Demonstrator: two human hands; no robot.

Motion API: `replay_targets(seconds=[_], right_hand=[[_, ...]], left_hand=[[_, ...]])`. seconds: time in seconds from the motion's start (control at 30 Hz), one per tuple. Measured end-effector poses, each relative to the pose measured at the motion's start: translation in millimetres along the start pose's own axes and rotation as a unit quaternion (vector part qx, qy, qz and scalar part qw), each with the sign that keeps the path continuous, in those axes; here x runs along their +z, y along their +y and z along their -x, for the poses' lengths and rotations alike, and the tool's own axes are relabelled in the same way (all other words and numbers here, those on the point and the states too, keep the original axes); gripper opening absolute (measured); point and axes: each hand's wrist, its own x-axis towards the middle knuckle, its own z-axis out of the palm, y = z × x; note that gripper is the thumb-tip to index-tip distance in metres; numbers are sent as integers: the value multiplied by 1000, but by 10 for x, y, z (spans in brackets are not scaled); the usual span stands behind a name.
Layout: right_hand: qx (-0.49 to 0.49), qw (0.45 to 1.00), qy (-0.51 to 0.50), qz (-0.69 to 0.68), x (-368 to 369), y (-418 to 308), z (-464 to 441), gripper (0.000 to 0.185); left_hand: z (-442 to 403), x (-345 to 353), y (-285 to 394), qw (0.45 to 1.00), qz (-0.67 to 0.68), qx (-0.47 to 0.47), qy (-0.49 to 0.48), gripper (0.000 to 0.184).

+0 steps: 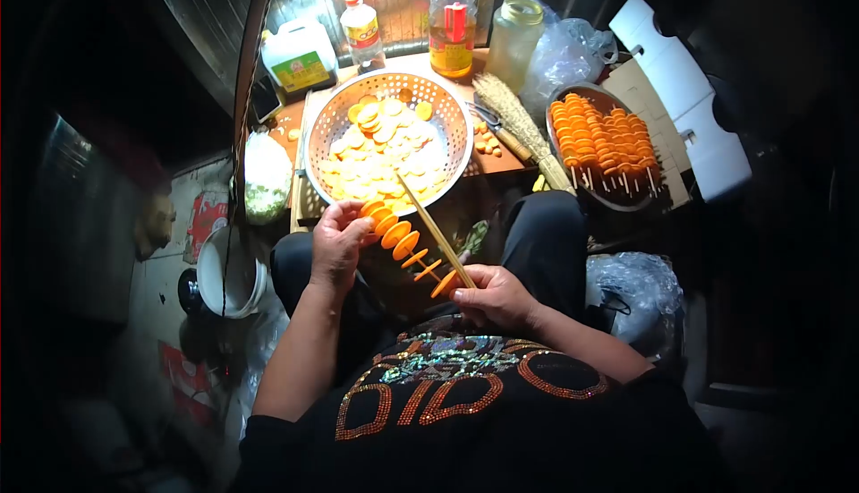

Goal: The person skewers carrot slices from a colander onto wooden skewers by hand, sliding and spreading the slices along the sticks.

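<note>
Orange round slices (400,237) are threaded on a thin skewer between my two hands, packed close at the left end and spaced apart toward the right. My left hand (340,241) pinches the slices at the upper left end. My right hand (497,296) is closed at the lower right end, beside the last slice, and also grips a long wooden stick (436,232) that slants up over the colander's near rim. Just beyond my hands, the metal colander (456,115) holds many loose slices (385,148).
A tray of filled skewers (604,140) lies at right, by a whisk broom (519,117) and white foam (684,104). Bottles (452,32) and a jug (300,56) stand behind the colander. A white bucket (231,274) is at lower left.
</note>
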Motion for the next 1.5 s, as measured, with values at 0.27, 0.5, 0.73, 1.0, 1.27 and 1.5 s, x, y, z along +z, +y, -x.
replay_targets(seconds=[0.27,0.5,0.73,1.0,1.27,1.5], right_hand=[[-81,996,-4,-32,-52,-139,181,23],[-247,950,178,-66,-762,-688,420,19],[-256,864,433,4,-2019,-1047,465,13],[-208,820,526,81,-2842,-1233,469,12],[-114,799,570,153,-2841,-1126,501,7],[-116,698,635,310,-3234,-756,359,23]], left_hand=[[118,-20,173,995,-40,75,60,32],[375,-353,183,973,-115,175,94,19],[410,-309,206,978,-90,149,119,15],[362,-328,189,976,-105,145,126,14],[374,-376,150,975,-85,146,144,14],[410,-359,170,974,-76,168,128,13]])
